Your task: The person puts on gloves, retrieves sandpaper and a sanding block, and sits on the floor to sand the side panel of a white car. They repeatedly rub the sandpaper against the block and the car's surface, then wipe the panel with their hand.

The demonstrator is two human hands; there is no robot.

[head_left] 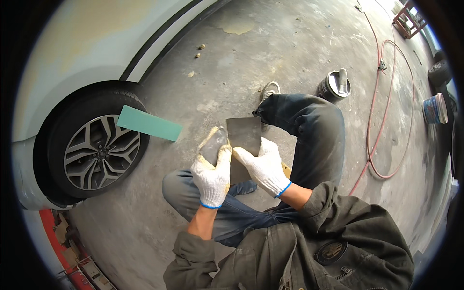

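My left hand (213,181), in a white knit glove with yellowish smears, is closed on a small grey flat spreader (212,146). My right hand (265,169), gloved the same way, pinches a dark grey rectangular plate (244,133) by its right side, the thumb lying across its face. Both pieces are held close together above my bent legs, with the left thumb near the plate's left edge. A flat green strip (149,123) extends from in front of the car tyre (67,126) over the floor; what supports it is hard to make out.
The car's pale body (72,63) and spoked wheel (102,153) stand on the left. A dark can (328,89) with a pale object on top sits beyond my right knee. A red hose (369,121) loops farther right, near a blue bucket (430,111) and a red rack (403,24).
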